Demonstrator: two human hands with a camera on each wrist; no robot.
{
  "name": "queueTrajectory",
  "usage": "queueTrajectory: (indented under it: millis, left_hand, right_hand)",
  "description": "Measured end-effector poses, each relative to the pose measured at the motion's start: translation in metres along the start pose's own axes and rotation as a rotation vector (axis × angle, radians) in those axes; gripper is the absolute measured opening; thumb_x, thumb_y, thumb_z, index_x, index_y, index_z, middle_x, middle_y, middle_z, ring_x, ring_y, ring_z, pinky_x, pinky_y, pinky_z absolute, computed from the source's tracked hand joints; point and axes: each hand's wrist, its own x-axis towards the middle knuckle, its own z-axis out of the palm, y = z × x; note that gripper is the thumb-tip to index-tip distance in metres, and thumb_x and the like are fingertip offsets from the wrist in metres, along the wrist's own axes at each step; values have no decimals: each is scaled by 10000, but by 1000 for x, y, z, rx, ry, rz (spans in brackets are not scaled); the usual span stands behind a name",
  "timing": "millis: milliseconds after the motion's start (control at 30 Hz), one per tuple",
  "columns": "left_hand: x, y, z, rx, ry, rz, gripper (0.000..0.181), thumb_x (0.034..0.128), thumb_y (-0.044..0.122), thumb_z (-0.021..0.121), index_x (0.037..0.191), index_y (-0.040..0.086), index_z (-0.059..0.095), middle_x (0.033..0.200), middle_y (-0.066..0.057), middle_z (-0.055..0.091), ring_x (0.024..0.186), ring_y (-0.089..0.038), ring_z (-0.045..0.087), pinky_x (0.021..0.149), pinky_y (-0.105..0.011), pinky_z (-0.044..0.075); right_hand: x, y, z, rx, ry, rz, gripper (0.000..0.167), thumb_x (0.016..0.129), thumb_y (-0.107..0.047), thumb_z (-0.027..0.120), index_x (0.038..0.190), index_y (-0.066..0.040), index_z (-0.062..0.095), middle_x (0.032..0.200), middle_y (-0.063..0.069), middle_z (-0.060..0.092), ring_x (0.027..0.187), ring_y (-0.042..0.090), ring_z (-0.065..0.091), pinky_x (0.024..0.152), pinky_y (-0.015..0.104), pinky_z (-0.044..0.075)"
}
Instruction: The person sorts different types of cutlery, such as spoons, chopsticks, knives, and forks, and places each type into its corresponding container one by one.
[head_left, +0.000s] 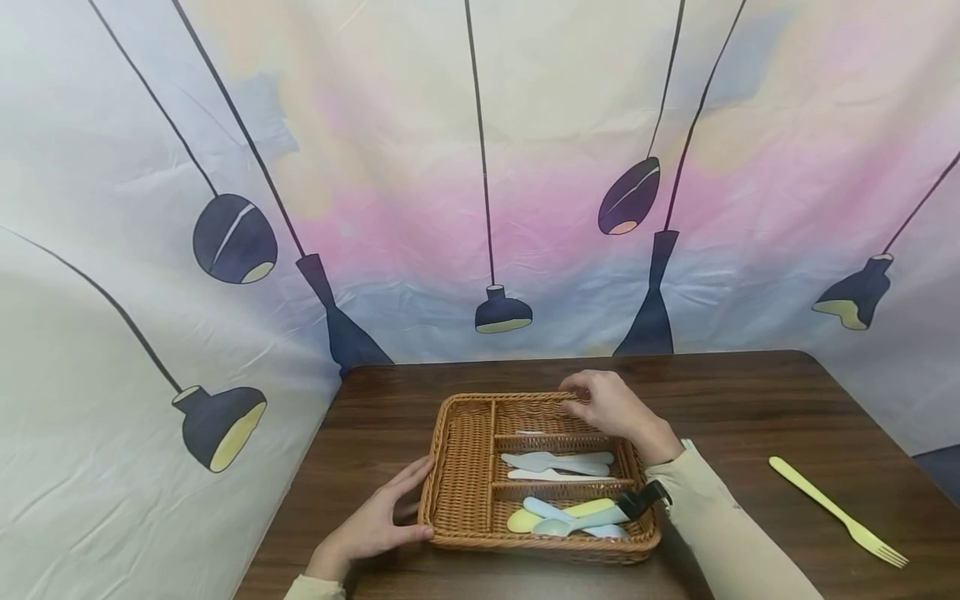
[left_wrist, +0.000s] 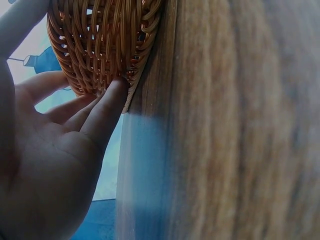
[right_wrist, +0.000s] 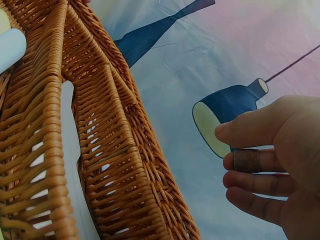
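Observation:
A woven wicker cutlery basket (head_left: 459,467) with several compartments sits on the table. My left hand (head_left: 382,518) touches its left side, thumb near the front corner; the left wrist view shows the fingers (left_wrist: 106,107) fairly straight against the weave. Over the far right rim is my right hand (head_left: 611,404), fingers loosely bent. In the right wrist view nothing shows between its thumb and fingers (right_wrist: 257,184). Pale knives (head_left: 555,463) lie in the middle compartment. The front one has spoons, including a yellow spoon (head_left: 522,522) and a pale green spoon (head_left: 552,527).
A yellow fork (head_left: 832,508) lies on the dark wooden table (head_left: 750,400), right of my right forearm. Pale green tips (head_left: 687,445) peek out beside that sleeve, the rest hidden. A cloth printed with lamps (head_left: 562,250) hangs behind the table and along its left side.

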Motion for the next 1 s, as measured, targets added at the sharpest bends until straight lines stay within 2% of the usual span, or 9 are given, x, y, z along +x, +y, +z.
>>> queueTrajectory:
  millis: [333, 700, 867, 1000]
  left_hand:
    - [1, -3, -1, 2, -4, 10, 931, 839, 214, 779, 1561, 94, 205, 1609, -206, 124, 1397, -429, 244, 985, -196, 459]
    - [0, -3, 0, 34, 0, 28, 909, 847, 198, 771, 1553, 60, 215, 1605, -216, 132, 1391, -457, 240, 990, -313, 491]
    - [0, -3, -1, 32, 0, 26, 912, 848, 199, 771, 1554, 59, 211, 1603, -223, 130, 1391, -457, 241, 990, -280, 485]
    - [0, -2, -1, 33, 0, 21, 913, 850, 203, 769, 1558, 76, 207, 1605, -221, 127, 1394, -455, 235, 985, -248, 479]
  right_hand:
    - [-8, 6, -7, -9, 34, -19, 271, 896, -198, 711, 1147, -96, 699, 1091, 62, 697, 923, 253, 650, 730, 377, 546]
    - [-22, 10, -17, -17, 66, 9, 305, 885, -201, 725, 1168, -95, 687, 1108, 78, 699, 923, 242, 650, 729, 369, 545]
    - [-30, 16, -20, -17, 87, 4, 299, 881, -184, 726, 1158, -80, 690, 1083, 94, 701, 879, 217, 642, 703, 354, 532]
    - [-36, 22, -21, -35, 107, 3, 292, 876, -195, 734, 1142, -79, 697, 1031, 72, 706, 807, 148, 611, 661, 317, 506]
